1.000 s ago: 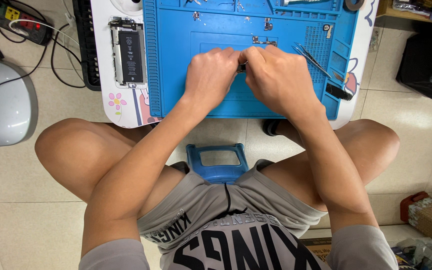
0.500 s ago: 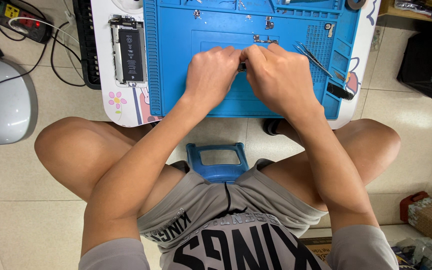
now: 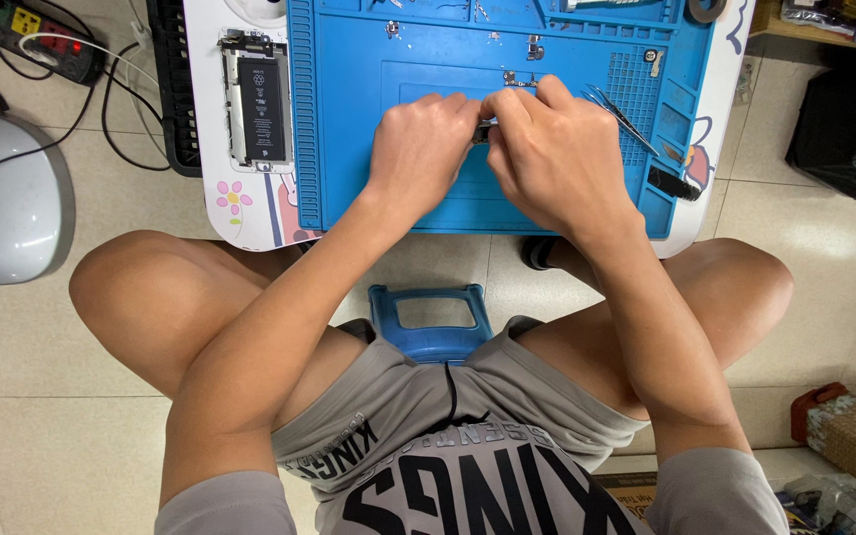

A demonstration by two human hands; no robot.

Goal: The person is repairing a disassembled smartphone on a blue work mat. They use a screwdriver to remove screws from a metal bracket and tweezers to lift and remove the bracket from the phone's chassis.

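My left hand [image 3: 420, 149] and my right hand [image 3: 547, 159] meet over the middle of a blue repair mat [image 3: 349, 119] on a small low table. Between the fingertips of both hands sits a small dark part [image 3: 482, 129], mostly hidden by my fingers. An opened phone body [image 3: 258, 97] with its black battery showing lies on the white table left of the mat. Metal tweezers [image 3: 621, 117] rest on the mat just right of my right hand. Tiny screws and small parts [image 3: 519, 77] lie above my hands.
A black tool [image 3: 674, 184] lies at the mat's right edge. A power strip [image 3: 27, 40] with cables sits on the tiled floor at the far left, beside a grey rounded object [image 3: 2, 198]. A blue stool [image 3: 433, 322] is under me. A black bag [image 3: 849, 139] stands right.
Both hands stay closed on the small part, with only slight finger shifts. Nothing else on the mat has moved.
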